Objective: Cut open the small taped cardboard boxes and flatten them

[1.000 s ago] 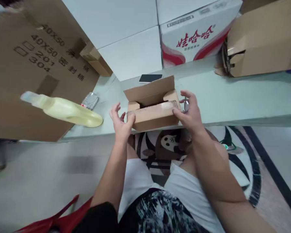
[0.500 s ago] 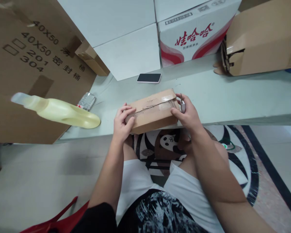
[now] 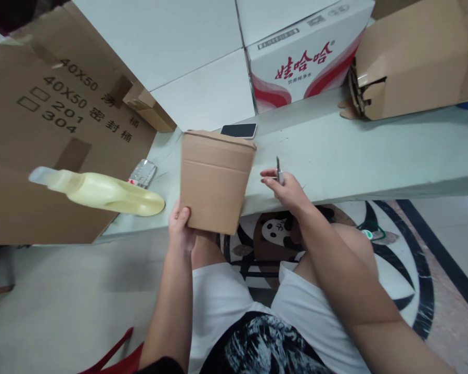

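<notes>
A small brown cardboard box (image 3: pixel 217 184) is tipped up at the table's front edge, its broad plain side facing me. My left hand (image 3: pixel 181 228) grips its lower left corner, the thumb lying on the face and the other fingers mostly hidden behind. To the right of the box, apart from it, my right hand (image 3: pixel 286 189) is closed round a small knife (image 3: pixel 280 174) with a pale handle. Its dark narrow blade points up, away from me.
A phone (image 3: pixel 239 130) lies behind the box. At left are a yellow bottle (image 3: pixel 113 192), a clear plastic packet (image 3: pixel 142 174) and a large carton (image 3: pixel 42 156). White cartons (image 3: pixel 206 88), a red-and-white carton (image 3: pixel 308 67) and an open brown carton (image 3: pixel 417 62) line the back of the table (image 3: pixel 354 156).
The cardboard box has turned from lying with its taped seam up to standing with a plain side towards me. My right hand has let go of it, still holding the knife.
</notes>
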Motion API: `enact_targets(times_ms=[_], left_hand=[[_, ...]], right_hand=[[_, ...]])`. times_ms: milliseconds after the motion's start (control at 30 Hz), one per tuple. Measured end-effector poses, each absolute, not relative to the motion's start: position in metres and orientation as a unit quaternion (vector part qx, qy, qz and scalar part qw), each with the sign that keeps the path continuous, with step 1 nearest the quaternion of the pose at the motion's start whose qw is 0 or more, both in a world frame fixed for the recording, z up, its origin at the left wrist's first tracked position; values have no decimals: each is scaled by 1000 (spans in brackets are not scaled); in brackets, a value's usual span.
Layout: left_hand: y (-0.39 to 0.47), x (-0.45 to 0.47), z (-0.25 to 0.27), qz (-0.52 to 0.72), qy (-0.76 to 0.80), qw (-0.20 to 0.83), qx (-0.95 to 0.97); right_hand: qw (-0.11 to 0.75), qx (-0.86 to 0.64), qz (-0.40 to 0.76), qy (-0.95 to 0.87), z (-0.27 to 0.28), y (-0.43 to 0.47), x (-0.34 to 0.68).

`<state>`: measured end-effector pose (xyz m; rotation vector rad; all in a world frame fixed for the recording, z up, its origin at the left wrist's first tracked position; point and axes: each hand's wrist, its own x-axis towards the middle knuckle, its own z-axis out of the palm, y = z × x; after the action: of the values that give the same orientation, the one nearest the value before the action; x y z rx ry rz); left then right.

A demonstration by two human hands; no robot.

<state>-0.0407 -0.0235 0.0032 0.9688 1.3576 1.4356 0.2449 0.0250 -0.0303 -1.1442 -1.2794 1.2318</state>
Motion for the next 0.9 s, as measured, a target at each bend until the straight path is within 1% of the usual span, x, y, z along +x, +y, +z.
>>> enact_targets(times_ms=[67,167,233,333,400,433,533,567,667,767,833,900], left_hand=[[-30,-29,-2,587,519,554,282],[-35,-2,-12,548,485,653,197],[-34,17,-22,519,477,684,187],[-30,36,-37,475,511,674,243],[-26,39,-41,448,541,629,334],[-23,38,-40,452,559,577,388],[-6,27,-21,516,595,344,511],[3,24,-11,531,593,294,529],[36,21,16,523,555,257,594],[70,29,24,415,508,206,726],[85,35,18,386,486,212,755],[91,42,8,385,471,220,763]], right_hand=[[518,-389,538,-539,-21,20,238],[554,-304,541,-555,-11,14,237],[563,-296,545,-547,-8,12,242],[571,-316,541,-531,-8,12,255],[570,-349,507,-544,-9,13,264],[564,-370,486,-556,-8,13,267],[527,-431,454,-574,-5,13,271],[517,-448,456,-569,-3,13,271],[492,-475,469,-560,1,13,269],[483,-502,451,-558,-1,16,272],[524,-521,406,-538,-7,20,277],[584,-523,340,-518,-12,24,284]])
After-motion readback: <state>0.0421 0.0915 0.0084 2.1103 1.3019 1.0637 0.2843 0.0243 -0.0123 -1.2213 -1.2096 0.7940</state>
